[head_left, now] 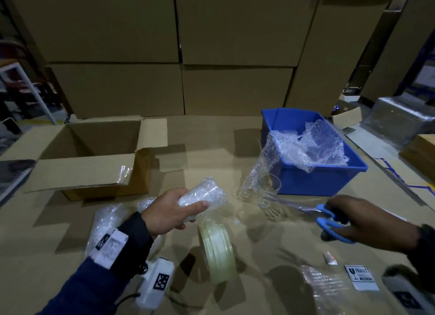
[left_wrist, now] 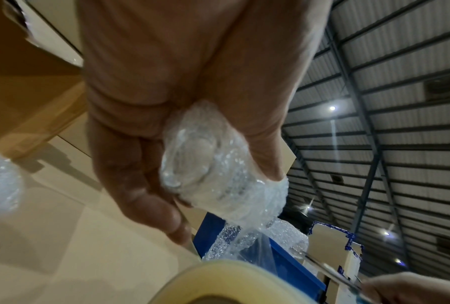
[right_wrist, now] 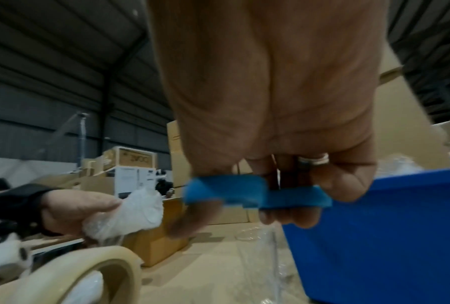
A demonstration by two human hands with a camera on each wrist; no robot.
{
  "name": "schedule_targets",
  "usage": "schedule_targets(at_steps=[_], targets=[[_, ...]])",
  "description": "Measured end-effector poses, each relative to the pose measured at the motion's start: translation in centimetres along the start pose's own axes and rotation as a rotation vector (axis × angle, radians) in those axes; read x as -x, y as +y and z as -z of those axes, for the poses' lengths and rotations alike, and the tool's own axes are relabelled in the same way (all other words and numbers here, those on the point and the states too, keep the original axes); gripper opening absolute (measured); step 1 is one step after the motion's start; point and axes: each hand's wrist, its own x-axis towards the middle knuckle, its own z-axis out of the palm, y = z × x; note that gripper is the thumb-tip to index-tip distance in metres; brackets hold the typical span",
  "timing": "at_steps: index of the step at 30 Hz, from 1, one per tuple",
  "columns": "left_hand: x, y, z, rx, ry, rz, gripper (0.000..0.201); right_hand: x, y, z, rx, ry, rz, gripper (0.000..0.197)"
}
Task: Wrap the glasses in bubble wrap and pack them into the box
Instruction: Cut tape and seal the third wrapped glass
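Left hand grips a wrapped glass, long axis pointing up-right, just above the tape roll. Right hand has fingers through the blue-handled scissors, blades toward the left hand. Open cardboard box lies far-left, nearer the left hand. Wrap is soft, bubbly, translucent; bare glasses are hard and clear.

I can't read the small print on the white fragile label; my right hand hides most of the blue-handled scissors, blades blurred
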Motion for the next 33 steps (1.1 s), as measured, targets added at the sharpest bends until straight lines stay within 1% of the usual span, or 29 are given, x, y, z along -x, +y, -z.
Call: schedule_targets(at_steps=[1, 2, 5, 7, 9, 11, 14, 18, 23, 26, 31, 33], targets=[[-0.1, -0.1, 0.0, -0.012, 0.002, -0.005, 0.074, -0.5, -0.8, 0.6, 0.027, -0.037, 0.044, 0.063], [-0.1, -0.1, 0.0, -0.02, 0.007, -0.009, 0.073, -1.2, -1.6, 1.0, 0.055, -0.087, 0.079, 0.065], [-0.2, -0.1, -0.1, -0.024, 0.023, -0.011, 0.07, -3.7, -3.9, 1.4, 0.117, -0.245, 0.114, 0.056], [-0.3, -0.2, -0.1, -0.042, 0.02, -0.013, 0.07, -5.4, -5.0, 1.2, 0.161, -0.284, 0.157, 0.047], [-0.2, -0.2, -0.2, -0.056, 0.017, -0.013, 0.07, -6.7, -5.8, 0.8, 0.188, -0.284, 0.19, 0.042], [-0.1, -0.1, -0.2, -0.072, 0.016, -0.012, 0.071, -7.9, -6.7, 0.5, 0.197, -0.28, 0.214, 0.047], [0.1, 0.1, -0.5, -0.08, 0.007, -0.01, 0.073, -9.1, -8.3, 0.4, 0.225, -0.33, 0.24, 0.053], [0.1, 0.1, -0.6, -0.087, 0.006, 0.003, 0.075, -10.1, -9.5, 0.3, 0.247, -0.365, 0.256, 0.048], [0.0, 0.0, -0.8, -0.055, 0.009, 0.015, 0.079, -11.2, -10.2, 0.0, 0.255, -0.354, 0.284, 0.046], [-0.1, -0.1, -0.8, -0.039, 0.023, 0.033, 0.07, -11.5, -10.3, 0.1, 0.261, -0.344, 0.308, 0.049], [0.0, 0.0, -0.7, -0.047, -0.004, 0.053, 0.078, -11.8, -10.2, 0.1, 0.284, -0.307, 0.378, 0.052], [0.1, 0.2, -0.9, -0.025, -0.012, 0.061, 0.071, -11.9, -10.3, 0.1, 0.29, -0.298, 0.399, 0.055]])
